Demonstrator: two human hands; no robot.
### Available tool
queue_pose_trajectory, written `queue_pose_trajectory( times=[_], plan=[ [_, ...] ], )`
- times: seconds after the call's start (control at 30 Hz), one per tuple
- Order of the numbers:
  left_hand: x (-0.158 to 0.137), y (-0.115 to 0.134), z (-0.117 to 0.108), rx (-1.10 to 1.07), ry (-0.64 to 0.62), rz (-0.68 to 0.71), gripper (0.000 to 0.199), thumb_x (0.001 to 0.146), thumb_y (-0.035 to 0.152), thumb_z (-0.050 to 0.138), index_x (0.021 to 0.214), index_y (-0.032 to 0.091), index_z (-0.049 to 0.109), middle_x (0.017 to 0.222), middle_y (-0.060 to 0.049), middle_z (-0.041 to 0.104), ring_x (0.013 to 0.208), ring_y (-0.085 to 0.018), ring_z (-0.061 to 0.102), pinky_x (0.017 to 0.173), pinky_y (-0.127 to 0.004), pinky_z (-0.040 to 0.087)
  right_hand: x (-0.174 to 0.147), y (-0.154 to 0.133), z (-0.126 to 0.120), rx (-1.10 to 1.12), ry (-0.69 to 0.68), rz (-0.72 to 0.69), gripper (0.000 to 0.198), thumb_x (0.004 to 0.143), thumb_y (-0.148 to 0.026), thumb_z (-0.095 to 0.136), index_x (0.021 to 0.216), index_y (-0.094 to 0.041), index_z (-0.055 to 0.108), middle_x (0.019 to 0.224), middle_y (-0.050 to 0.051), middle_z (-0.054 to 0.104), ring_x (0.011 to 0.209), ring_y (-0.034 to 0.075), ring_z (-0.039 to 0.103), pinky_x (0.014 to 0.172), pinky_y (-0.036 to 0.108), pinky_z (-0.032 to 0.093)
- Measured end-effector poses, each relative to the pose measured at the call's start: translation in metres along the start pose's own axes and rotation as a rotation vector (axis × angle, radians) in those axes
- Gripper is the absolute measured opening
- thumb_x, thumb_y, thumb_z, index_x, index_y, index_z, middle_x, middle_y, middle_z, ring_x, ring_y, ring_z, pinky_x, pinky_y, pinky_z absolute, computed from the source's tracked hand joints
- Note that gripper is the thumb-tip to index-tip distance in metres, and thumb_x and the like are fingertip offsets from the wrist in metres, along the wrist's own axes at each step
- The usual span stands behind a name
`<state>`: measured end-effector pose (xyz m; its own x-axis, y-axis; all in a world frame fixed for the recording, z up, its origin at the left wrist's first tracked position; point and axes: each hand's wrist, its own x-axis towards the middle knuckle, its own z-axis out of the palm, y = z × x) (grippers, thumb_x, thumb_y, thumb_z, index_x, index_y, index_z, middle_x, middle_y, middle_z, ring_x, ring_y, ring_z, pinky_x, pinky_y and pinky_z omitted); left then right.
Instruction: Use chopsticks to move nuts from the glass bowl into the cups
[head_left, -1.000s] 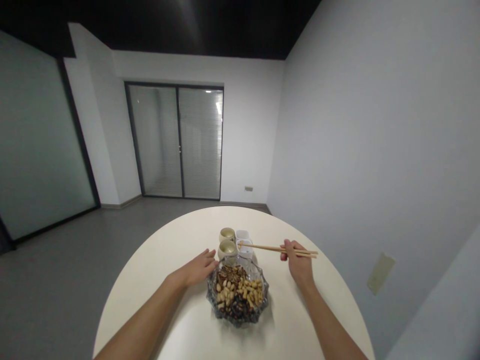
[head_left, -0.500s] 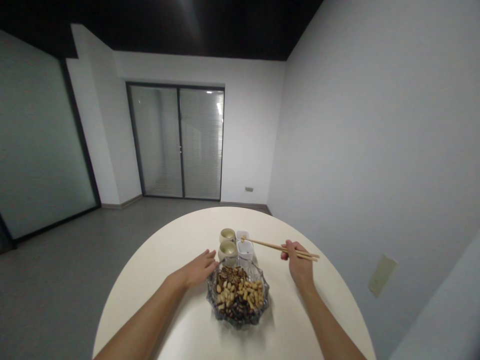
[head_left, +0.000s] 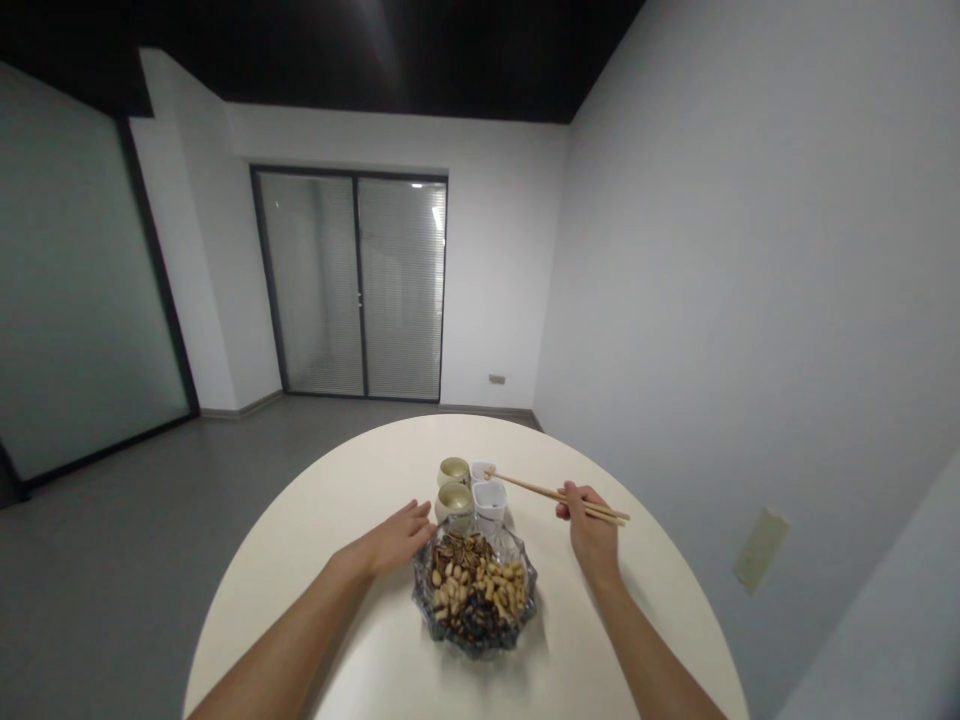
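Observation:
My right hand [head_left: 589,525] grips a pair of wooden chopsticks [head_left: 536,489] to the right of the bowl. Their tips are over the farther small white cup [head_left: 478,468]; whether they pinch a small nut piece there is too small to tell. A nearer white cup [head_left: 490,500] stands in front of it. My left hand [head_left: 401,535] lies with fingers stretched out, fingertips at the left rim of a scalloped glass bowl [head_left: 424,610]. Inside the bowl are peanuts [head_left: 504,588], pistachio-like nuts [head_left: 450,588], brown-striped seeds [head_left: 463,550] and dark seeds [head_left: 480,620] in separate heaps.
Two pale green-yellow cups, a near one [head_left: 454,502] and a far one [head_left: 454,470], stand left of the white cups. All rest on a round cream table [head_left: 360,660]. A white wall [head_left: 712,300] rises close on the right; a glazed door [head_left: 360,290] is beyond.
My right hand has shifted slightly left with the chopsticks, and their tips are a little higher over the far white cup. My left hand has stayed at the bowl.

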<state>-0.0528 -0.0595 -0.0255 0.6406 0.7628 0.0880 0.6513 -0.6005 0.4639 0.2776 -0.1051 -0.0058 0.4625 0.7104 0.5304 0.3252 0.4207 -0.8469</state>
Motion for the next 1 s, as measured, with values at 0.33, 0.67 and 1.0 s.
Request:
queue_pose_trajectory(
  times=[0.33,0.67,1.0],
  plan=[
    [0.001,0.002,-0.001,0.007,-0.017,-0.011,0.077,0.1,0.062,0.012,0.126,0.013,0.064,0.149,-0.012,0.044,0.145,-0.027,0.027,0.121,-0.04,0.015,0.001,0.006,0.001,-0.048,-0.011,-0.017,0.047,0.087,-0.062,0.058,0.07,-0.018,0.066,0.059,0.002,0.065,0.056,0.017,0.059,0.054,0.027,0.044],
    [0.001,0.003,-0.001,0.016,-0.016,0.005,0.072,0.101,0.059,0.012,0.127,0.016,0.064,0.146,-0.009,0.05,0.145,-0.025,0.028,0.121,-0.039,0.014,0.0,0.005,0.001,-0.032,-0.035,-0.002,0.044,0.088,-0.059,0.059,0.072,-0.019,0.067,0.06,0.002,0.064,0.058,0.018,0.059,0.057,0.027,0.046],
    [0.004,0.001,0.002,0.017,-0.022,-0.015,0.076,0.1,0.062,0.011,0.129,0.014,0.062,0.149,-0.011,0.044,0.146,-0.025,0.026,0.121,-0.039,0.014,0.001,0.013,0.003,-0.042,-0.053,-0.023,0.043,0.088,-0.058,0.059,0.071,-0.019,0.066,0.061,0.002,0.064,0.059,0.018,0.058,0.056,0.027,0.045]
  ],
)
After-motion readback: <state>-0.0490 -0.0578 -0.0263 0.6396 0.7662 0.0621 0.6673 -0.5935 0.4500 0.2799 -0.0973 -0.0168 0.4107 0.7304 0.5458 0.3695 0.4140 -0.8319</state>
